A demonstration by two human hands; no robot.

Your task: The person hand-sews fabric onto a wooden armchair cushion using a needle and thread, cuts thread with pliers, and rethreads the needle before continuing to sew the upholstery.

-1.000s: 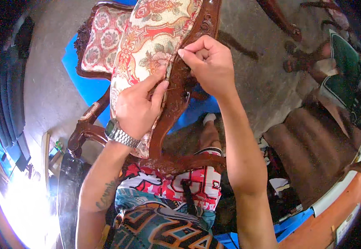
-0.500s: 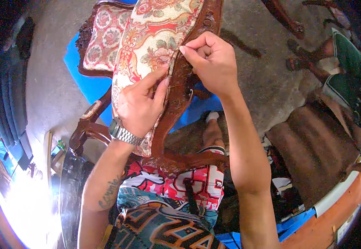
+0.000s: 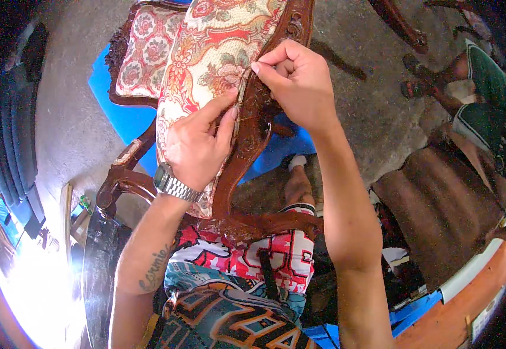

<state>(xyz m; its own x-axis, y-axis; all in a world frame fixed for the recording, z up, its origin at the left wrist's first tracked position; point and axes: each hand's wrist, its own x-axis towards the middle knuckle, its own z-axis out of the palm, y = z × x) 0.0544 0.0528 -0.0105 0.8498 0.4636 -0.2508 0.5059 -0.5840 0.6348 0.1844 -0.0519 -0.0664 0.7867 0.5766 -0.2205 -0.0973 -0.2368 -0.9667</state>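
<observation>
Head view shows me floral upholstery (image 3: 206, 58) stretching lengthwise away, left hand (image 3: 197, 142) atop, fingers parted, right hand (image 3: 300, 84) pinched at its right edge.

Large orange-edged letters (image 3: 253, 319) are borne across the dark shirt (image 3: 229, 328); bold capitals (image 3: 302, 253) are printed on the red-and-white shorts (image 3: 197, 250). Dark script (image 3: 156, 270) is inked on the left forearm (image 3: 147, 244). Marks on a white label (image 3: 481, 321) at the orange board's (image 3: 450, 302) edge cannot be read.
</observation>
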